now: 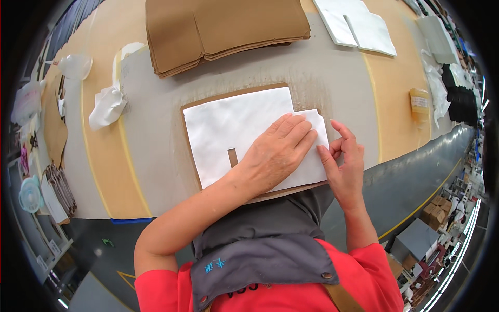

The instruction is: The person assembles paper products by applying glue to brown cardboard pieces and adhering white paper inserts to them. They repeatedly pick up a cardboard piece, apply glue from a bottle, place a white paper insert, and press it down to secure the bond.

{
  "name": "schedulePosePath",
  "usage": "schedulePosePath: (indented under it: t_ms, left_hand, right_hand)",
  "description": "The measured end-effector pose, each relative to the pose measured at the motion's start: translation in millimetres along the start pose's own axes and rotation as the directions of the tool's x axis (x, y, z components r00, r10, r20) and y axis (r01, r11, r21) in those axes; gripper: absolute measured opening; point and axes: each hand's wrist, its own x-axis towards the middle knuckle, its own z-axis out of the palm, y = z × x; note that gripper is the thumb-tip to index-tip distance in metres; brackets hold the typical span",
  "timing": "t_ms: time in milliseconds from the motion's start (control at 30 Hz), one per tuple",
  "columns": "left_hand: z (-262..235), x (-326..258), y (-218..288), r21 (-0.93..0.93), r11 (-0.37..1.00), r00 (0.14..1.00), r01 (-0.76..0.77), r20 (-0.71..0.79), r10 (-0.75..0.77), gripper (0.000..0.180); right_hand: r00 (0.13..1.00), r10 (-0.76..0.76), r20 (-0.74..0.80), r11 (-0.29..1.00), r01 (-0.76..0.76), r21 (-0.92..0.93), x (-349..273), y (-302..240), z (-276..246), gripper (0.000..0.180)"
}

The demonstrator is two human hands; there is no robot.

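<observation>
A white cut sheet (234, 122) with a stepped upper edge and a narrow slot lies over a brown piece of similar outline (236, 90), whose margin shows along the top, left and bottom. My left hand (278, 148) lies flat on the white sheet's right half, fingers stretched toward its step. Beside the sheet's right edge is my right hand (345, 161), thumb and index finger apart and the other fingers bent. Its thumb tip is at that edge, and I see nothing held in it. What lies under my left palm is hidden.
Beyond the work lies a stack of brown pieces (244, 31), with white cut pieces (358, 28) to its right. A crumpled white cloth (107, 107) and a clear plastic container (76, 66) are on the left. An amber bottle (419, 106) is near the table's right edge.
</observation>
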Motion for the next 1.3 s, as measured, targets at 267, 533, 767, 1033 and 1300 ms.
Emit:
schedulePosePath:
  t_ms: [267, 533, 767, 1033, 1300]
  left_hand:
    - [0.6, -3.1, -0.1, -0.032, 0.999, 0.999, -0.009, 0.052, 0.010, 0.037]
    - [3.8, -2.9, -0.1, -0.018, 1.000, 0.996, -0.020, 0.091, 0.022, 0.051]
    - [-14.4, -1.3, 7.6, -0.006, 1.000, 0.993, 0.016, 0.119, -0.015, 0.053]
    - [-59.6, -51.9, -29.6, 0.284, 0.923, 0.957, 0.261, 0.049, -0.286, 0.054]
    - [-56.2, -77.5, -37.5, 0.393, 0.806, 0.883, 0.443, -0.033, -0.469, 0.069]
  right_hand:
    - [0.988, -0.138, -0.067, 0.990, 0.136, -0.042, -4.3, 14.6, -10.1, 0.046]
    - [0.835, -0.473, 0.283, 0.750, 0.549, -0.367, -45.4, 45.4, -24.4, 0.049]
    - [0.841, -0.486, 0.238, 0.741, 0.541, -0.399, -38.5, 24.3, -34.3, 0.060]
    - [0.826, -0.463, 0.322, 0.784, 0.551, -0.285, 18.7, -46.4, 28.9, 0.085]
    - [0.818, -0.477, 0.320, 0.676, 0.575, -0.461, 59.2, -28.4, 73.0, 0.090]
